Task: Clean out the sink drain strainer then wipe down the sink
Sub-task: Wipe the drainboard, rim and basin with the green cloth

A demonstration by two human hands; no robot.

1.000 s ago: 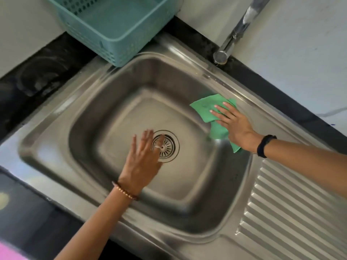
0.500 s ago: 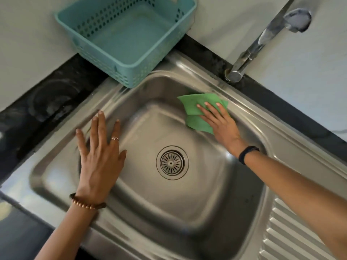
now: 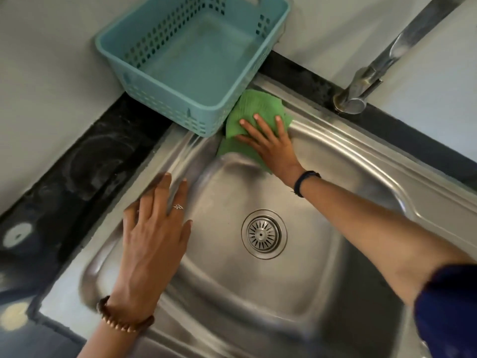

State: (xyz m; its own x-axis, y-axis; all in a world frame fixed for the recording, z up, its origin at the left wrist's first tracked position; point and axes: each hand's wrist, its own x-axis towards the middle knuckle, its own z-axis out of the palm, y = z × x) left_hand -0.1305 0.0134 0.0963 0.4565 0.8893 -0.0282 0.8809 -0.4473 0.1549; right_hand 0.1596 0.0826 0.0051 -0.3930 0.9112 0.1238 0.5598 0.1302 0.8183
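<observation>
Stainless-steel sink [image 3: 361, 156] set in a dark counter [image 3: 85, 161]. My right hand [image 3: 271, 148], fingers spread flat, presses a green cloth [image 3: 254, 109] onto the basin's far corner, just beside a teal basket [image 3: 144, 42]. My left hand [image 3: 152, 239] rests flat on the left rim, fingers straight and close together. Drain strainer [image 3: 263, 233] sits seated at the basin's centre, well apart from both hands.

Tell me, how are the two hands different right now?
The right hand presses a green cloth on the sink's far corner; the left hand holds nothing and lies flat on the near-left rim. The left wears a ring and beads; the right wears a dark band. Both have straight fingers.
</observation>
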